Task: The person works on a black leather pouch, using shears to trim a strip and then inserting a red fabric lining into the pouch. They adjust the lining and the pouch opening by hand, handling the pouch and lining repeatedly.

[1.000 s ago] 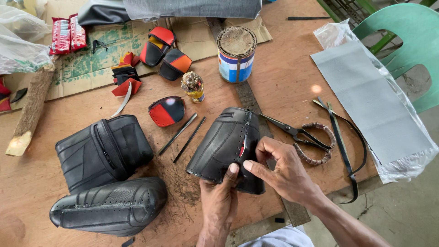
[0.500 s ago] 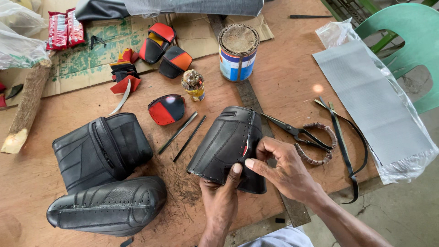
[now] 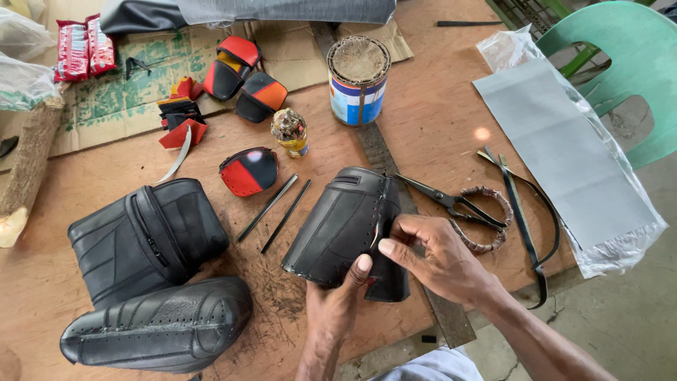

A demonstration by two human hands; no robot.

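Near the front edge of the wooden table (image 3: 451,127), just ahead of me, the curved black leather piece (image 3: 345,226) lies arched on the boards, its stitched lower edge toward me; my left hand (image 3: 338,303) comes up from below with the thumb pressed flat on that edge, the other fingers tucked under where I cannot see them; my right hand (image 3: 444,261) sits at the piece's right side, thumb and forefinger pinched on the seam there, the remaining fingers curled; just beyond my right knuckles lie the scissors (image 3: 451,204) with wrapped handles, touching a long metal ruler (image 3: 395,183); to the left, well apart, rest a black zipped bag (image 3: 148,236) and a long black padded piece (image 3: 159,328); farther back stands a tin can (image 3: 358,81).
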